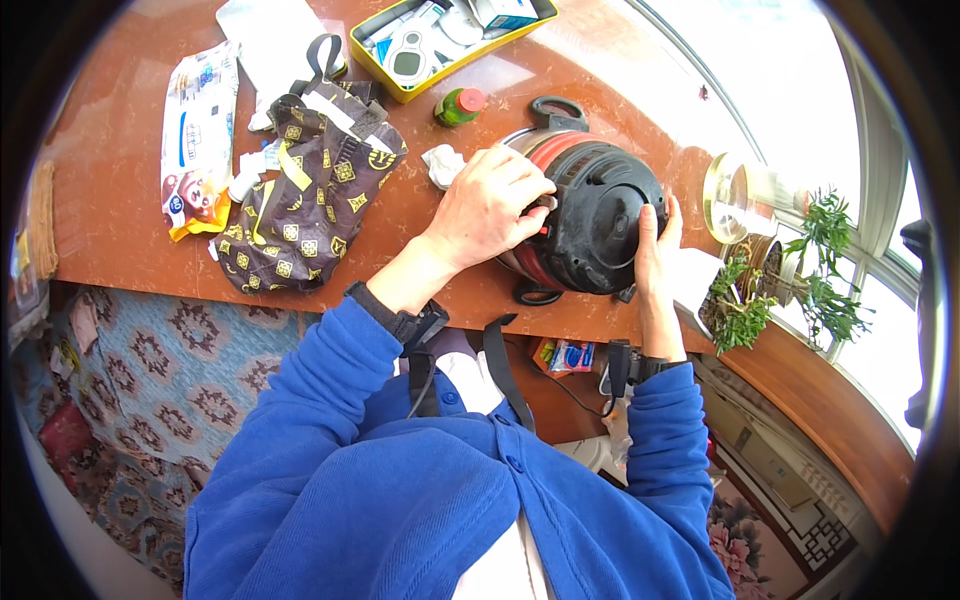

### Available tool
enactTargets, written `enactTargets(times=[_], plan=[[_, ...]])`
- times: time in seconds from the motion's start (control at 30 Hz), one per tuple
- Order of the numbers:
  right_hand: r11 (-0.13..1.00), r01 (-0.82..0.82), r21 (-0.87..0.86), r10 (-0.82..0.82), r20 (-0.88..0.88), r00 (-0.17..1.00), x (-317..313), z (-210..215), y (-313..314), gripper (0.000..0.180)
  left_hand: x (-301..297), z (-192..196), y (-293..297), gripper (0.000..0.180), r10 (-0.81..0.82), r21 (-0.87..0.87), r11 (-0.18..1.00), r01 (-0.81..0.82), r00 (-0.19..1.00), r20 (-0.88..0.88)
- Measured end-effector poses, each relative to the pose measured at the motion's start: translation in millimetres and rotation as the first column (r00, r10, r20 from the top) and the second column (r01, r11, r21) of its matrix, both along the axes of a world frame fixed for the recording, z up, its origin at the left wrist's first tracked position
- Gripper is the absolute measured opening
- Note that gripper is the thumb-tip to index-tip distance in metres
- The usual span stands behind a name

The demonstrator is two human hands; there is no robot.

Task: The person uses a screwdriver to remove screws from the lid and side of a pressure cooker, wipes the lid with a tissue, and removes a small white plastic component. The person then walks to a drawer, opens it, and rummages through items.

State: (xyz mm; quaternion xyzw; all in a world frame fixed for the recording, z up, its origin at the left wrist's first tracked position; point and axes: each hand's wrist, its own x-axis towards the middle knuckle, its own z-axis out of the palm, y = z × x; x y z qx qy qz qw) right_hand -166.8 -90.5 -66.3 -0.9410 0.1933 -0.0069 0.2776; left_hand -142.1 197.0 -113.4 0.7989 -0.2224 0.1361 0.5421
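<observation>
An electric cooking pot [607,215] with a black base, a red band and dark side handles lies tipped on its side on the table, its underside turned toward the right. My right hand [655,250] grips the rim of that base, thumb and fingers spread over its edge. With curled fingers, my left hand [485,205] presses a small crumpled wipe [546,202] against the pot's side near the red band; most of the wipe is hidden by the fingers. Just behind this hand rests a crumpled white tissue [443,166].
On the reddish-brown table [400,255], a brown patterned bag [310,190] and a wet-wipe pack [200,140] lie to the left. Behind stand a small green jar [460,107] and a yellow-rimmed box [405,90] of small items. Potted plants [740,305] and a glass bowl [727,195] line the right.
</observation>
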Motion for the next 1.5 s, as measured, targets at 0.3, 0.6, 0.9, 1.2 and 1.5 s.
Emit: enactTargets(times=[0.3,0.6,0.9,1.2,1.5], plan=[[1.000,0.018,-0.008,-0.018,-0.017,1.000,2,-1,-3,0.088,14,-8,3,0.027,-0.131,-0.048,0.990,0.129,0.991,-0.035],[0.998,0.049,0.036,-0.048,-0.034,0.998,3,2,2,0.084,27,-21,6,0.036,-0.272,-0.204,0.946,0.253,0.960,-0.071],[0.998,0.042,0.038,-0.041,-0.036,0.999,6,8,7,0.080,27,-27,1,0.035,-0.218,-0.231,0.952,0.200,0.974,-0.055],[0.995,0.010,-0.095,0.000,0.104,0.995,4,-2,13,0.061,-24,-34,-9,0.024,-0.040,-0.393,0.888,-0.239,0.811,-0.584],[0.996,0.075,0.054,-0.076,0.024,0.997,6,4,7,0.060,-26,-15,-22,0.034,-0.055,-0.319,0.930,-0.183,0.789,-0.612]])
